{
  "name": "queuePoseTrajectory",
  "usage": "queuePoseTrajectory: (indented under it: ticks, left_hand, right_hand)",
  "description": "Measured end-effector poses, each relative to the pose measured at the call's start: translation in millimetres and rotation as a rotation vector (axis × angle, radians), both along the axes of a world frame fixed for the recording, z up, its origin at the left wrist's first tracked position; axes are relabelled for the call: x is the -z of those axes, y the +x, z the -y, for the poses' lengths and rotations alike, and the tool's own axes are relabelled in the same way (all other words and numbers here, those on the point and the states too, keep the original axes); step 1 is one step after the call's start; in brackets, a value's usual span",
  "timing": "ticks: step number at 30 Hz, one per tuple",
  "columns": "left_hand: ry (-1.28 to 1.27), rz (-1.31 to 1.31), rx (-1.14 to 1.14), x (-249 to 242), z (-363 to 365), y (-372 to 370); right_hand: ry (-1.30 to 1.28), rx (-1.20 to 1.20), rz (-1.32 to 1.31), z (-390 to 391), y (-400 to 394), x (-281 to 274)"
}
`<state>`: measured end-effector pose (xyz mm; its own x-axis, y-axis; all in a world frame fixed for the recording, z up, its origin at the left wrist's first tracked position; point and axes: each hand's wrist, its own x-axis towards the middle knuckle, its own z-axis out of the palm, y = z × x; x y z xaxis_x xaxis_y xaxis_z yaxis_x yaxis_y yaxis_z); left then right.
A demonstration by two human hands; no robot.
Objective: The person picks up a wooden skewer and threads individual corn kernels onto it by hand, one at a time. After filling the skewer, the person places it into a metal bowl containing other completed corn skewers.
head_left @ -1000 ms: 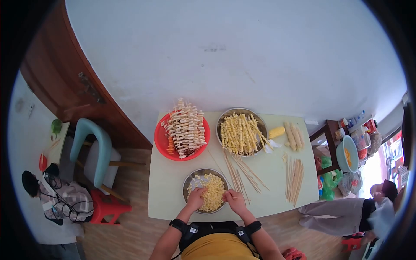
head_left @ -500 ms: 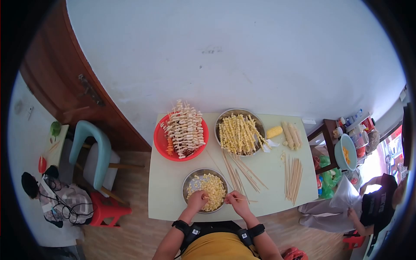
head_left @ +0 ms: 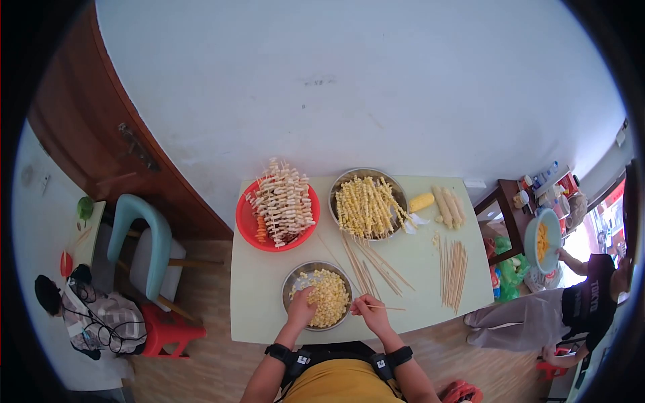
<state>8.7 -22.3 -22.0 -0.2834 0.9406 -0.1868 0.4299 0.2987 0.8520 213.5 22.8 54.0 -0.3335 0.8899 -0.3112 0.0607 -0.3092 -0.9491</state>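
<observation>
Left hand [head_left: 302, 311] now slightly farther over kernels [head_left: 330, 299], can't tell grip; right hand [head_left: 371, 316] still pinches skewer [head_left: 393, 309]; likely picking.

The pale tabletop [head_left: 259, 285] carried a red basin [head_left: 243, 225], two metal bowls [head_left: 401, 193], loose skewers [head_left: 455, 277], a yellow cob [head_left: 422, 202] and whitish cobs [head_left: 448, 207].

**A Plain Room Put to Kitchen Work**

We are in a food-preparation room; whether it belongs to a home or a snack shop, we cannot tell. The table [head_left: 259, 289] shows its use: on it we see a red basin [head_left: 246, 228] of skewered pieces [head_left: 285, 205], a steel bowl [head_left: 293, 277] of corn kernels [head_left: 329, 300] and wooden sticks [head_left: 455, 277]. Left of the table we find a padded chair [head_left: 156, 252] and a wooden door [head_left: 80, 107]; right of it, a dark stand [head_left: 512, 215] with bottles [head_left: 551, 168].
</observation>
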Motion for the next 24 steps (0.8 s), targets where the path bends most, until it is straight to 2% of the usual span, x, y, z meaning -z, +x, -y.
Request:
queuePoseTrajectory:
  ticks: [2,9,12,14,15,17,20,24]
  left_hand:
    - [0.005,-0.264,0.011,-25.6,-4.6,5.6]
    - [-0.001,-0.349,0.066,-19.9,-23.3,16.1]
    - [0.081,-0.381,0.043,-12.8,-20.5,11.6]
    - [0.113,-0.169,0.0,-20.2,-18.3,8.4]
    - [0.111,-0.171,0.002,-20.2,-18.4,7.9]
    - [-0.12,0.707,-0.257,-20.5,-16.7,5.8]
    - [-0.086,0.778,-0.24,-28.0,-14.9,5.3]
    - [-0.072,0.763,-0.224,-21.0,-13.0,1.1]
  right_hand:
    - [-0.016,0.002,-0.017,0.5,-1.5,-0.4]
    - [-0.014,-0.009,0.043,2.9,-0.5,4.1]
    - [0.004,-0.021,0.025,2.9,1.6,2.4]
    - [-0.006,-0.016,0.015,2.5,1.7,-4.4]
    - [-0.008,-0.015,0.013,2.7,0.4,-7.0]
    - [0.061,-0.009,-0.092,3.6,-6.7,-15.7]
    - [0.162,-0.064,-0.032,5.2,-15.9,-24.7]
    - [0.175,-0.079,-0.011,5.5,-18.6,-22.6]
